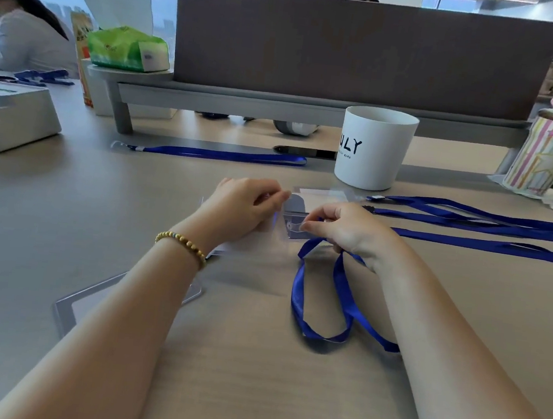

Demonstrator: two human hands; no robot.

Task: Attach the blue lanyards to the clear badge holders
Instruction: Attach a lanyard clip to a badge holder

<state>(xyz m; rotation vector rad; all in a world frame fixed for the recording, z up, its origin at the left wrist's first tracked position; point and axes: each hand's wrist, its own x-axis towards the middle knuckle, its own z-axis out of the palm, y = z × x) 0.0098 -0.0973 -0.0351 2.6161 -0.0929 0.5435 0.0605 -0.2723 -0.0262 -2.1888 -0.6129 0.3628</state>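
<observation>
My left hand point(246, 207) holds a clear badge holder point(289, 219) at the middle of the table, fingers curled over its left edge. My right hand point(338, 228) pinches the clip end of a blue lanyard point(338, 292) against the holder's lower edge. The lanyard's strap loops down toward me between my forearms. Another clear badge holder point(321, 193) lies just behind my hands. A further clear holder point(85, 301) lies partly under my left forearm.
Several blue lanyards point(473, 225) lie stretched out at the right. One more lanyard point(219, 154) lies at the back. A white cup point(373, 148) stands behind my hands, a grey box point(6, 116) at left, a striped container point(546, 154) at right, a divider point(355, 49) behind.
</observation>
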